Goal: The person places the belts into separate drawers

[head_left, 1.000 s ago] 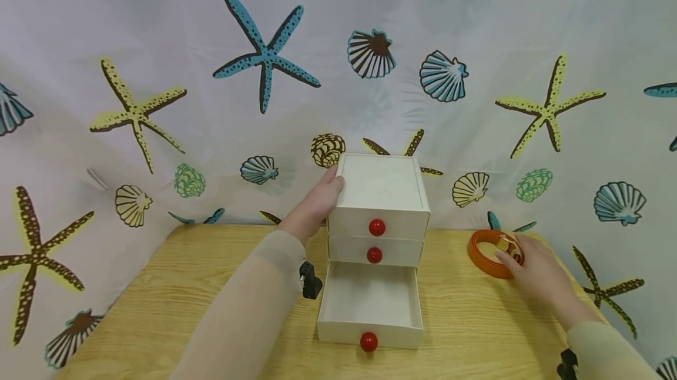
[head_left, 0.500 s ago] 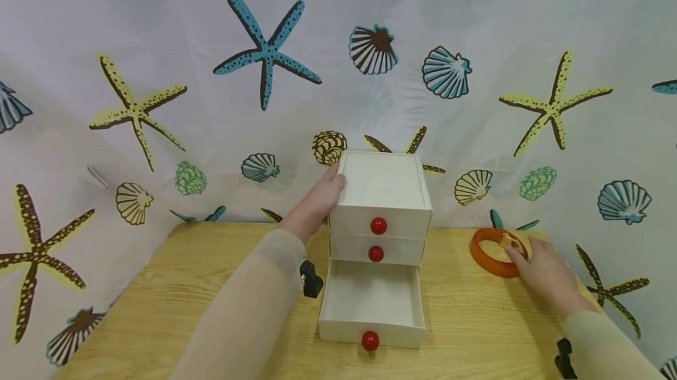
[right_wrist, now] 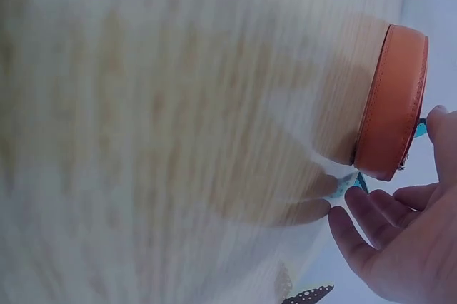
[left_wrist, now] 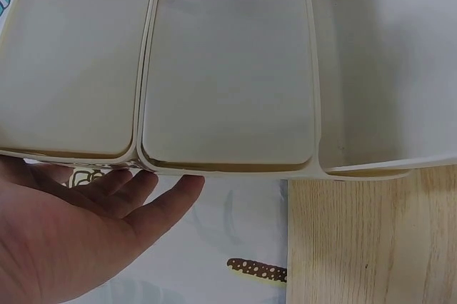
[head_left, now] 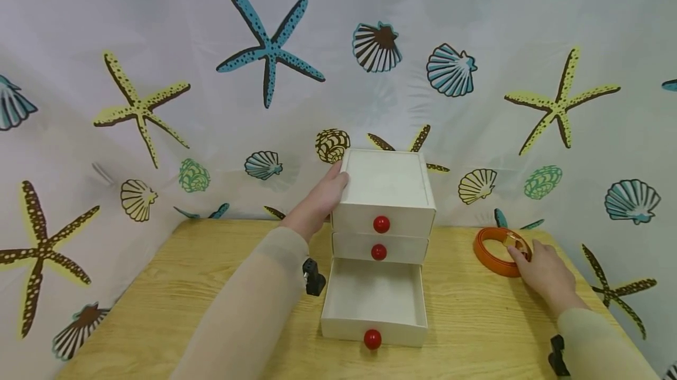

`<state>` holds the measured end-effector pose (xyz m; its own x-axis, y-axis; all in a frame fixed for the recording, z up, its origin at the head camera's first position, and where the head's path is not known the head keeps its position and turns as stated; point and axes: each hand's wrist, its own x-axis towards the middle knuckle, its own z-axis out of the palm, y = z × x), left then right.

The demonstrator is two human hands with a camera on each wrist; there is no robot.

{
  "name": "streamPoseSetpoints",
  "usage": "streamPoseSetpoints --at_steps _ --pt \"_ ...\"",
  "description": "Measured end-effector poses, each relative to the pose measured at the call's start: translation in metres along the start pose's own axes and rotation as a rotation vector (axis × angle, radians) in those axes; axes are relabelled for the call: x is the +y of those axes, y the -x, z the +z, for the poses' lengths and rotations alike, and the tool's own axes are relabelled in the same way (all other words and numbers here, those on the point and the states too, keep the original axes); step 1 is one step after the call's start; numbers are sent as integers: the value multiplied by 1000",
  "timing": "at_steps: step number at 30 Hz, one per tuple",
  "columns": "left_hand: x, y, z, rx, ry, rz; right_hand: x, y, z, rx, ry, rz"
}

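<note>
A small white drawer cabinet (head_left: 388, 177) with red knobs stands in the middle of the table. Its bottom drawer (head_left: 374, 295) is pulled out and holds nothing; the two above are closed. My left hand (head_left: 321, 195) rests against the cabinet's left side, and in the left wrist view its extended fingers (left_wrist: 168, 211) touch that side wall. To the right lies a coiled orange belt (head_left: 492, 262) with a gold-coloured buckle (head_left: 514, 242). My right hand (head_left: 547, 274) is just right of the belt, fingers loosely spread; the right wrist view shows the coil (right_wrist: 393, 104) standing clear of the fingertips.
The light wooden table (head_left: 211, 286) has its far edge close to a white curtain (head_left: 412, 115) printed with starfish and shells. The same curtain hangs along the left and right sides. The open drawer juts toward the front edge.
My right hand has drawn slightly back to the right, off the belt, with its fingers spreading. The belt stays on the table. My left hand keeps its place on the cabinet.
</note>
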<state>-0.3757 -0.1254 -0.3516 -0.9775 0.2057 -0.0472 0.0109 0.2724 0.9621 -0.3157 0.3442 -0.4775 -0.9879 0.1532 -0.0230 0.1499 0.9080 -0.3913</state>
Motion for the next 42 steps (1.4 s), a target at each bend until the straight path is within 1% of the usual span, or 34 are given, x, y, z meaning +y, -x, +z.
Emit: streamPoseSetpoints --at_steps 8,14,19,24,29,35,42 --pt "1 -2 0 6 29 7 3 -11 4 -6 -18 36" --pt "1 -1 0 4 40 -1 2 -17 2 -34 -24 81" --pt "2 0 0 6 41 -8 -1 -19 0 -66 -45 130" --pt "2 -1 0 5 33 -3 -2 -17 -2 -66 -54 163" --pt "2 -1 1 4 27 1 -2 -14 -5 -68 -73 156" --pt "1 0 1 6 32 -9 -2 -11 -7 -55 -103 139" --pt "2 0 0 10 40 -6 -6 -12 -7 -64 -94 141"
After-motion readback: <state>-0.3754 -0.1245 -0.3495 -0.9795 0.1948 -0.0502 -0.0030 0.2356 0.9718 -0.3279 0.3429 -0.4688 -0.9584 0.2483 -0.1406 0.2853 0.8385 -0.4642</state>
